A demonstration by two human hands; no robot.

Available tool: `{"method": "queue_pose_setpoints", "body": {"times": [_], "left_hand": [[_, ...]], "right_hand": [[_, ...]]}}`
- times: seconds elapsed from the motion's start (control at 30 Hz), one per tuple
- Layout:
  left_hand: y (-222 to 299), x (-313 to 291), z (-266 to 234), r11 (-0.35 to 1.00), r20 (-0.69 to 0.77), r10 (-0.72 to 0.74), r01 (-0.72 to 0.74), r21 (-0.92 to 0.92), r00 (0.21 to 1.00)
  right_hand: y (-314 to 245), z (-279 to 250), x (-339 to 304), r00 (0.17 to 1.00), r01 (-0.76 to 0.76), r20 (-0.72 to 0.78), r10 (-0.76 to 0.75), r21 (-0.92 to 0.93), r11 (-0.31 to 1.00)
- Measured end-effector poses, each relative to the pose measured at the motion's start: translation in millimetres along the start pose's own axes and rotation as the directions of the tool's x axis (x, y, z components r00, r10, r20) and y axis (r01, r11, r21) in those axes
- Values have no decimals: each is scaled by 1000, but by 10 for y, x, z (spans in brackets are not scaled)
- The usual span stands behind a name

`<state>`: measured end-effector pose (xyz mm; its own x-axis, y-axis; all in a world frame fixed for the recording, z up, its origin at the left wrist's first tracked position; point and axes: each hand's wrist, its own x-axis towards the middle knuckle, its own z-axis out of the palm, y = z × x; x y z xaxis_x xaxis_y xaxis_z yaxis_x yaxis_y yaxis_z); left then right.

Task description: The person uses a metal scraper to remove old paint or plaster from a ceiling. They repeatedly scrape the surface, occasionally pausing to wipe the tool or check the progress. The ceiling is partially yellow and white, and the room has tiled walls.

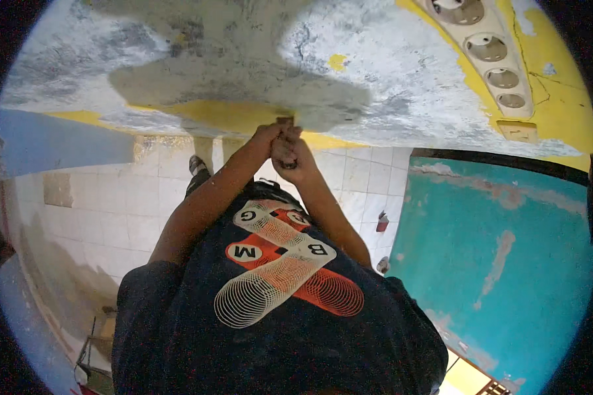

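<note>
Mostly covered, the held tool (284,121) looks brown.

Wall (389,79) before you: rough, blotchy plaster, with flat matt yellow paint (221,113) in patches. Your shirt (296,355): matt cloth. Floor tiles (135,197): smooth. Teal wall (540,263): painted, scuffed rough in places.
</note>
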<state>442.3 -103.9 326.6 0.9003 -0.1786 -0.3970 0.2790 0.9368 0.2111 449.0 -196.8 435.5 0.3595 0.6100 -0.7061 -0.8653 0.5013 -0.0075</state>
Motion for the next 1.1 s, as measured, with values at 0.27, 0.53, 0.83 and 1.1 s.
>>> {"method": "queue_pose_setpoints", "body": {"times": [0.27,0.53,0.83,1.1], "left_hand": [[-99,-200,-33,920,-347,94,51,388,933],[-317,-350,287,838,-279,189,-6,546,942],[-132,-775,1144,830,-142,67,23,557,988],[-69,-859,859,877,-189,63,36,478,980]], "right_hand": [[-81,-512,-29,998,58,8,-64,-521,851],[-26,-530,-488,994,66,101,-35,-320,945],[-292,-100,-1204,970,-108,206,128,-104,989],[-124,-62,-1015,992,105,6,-122,-562,820]]}}
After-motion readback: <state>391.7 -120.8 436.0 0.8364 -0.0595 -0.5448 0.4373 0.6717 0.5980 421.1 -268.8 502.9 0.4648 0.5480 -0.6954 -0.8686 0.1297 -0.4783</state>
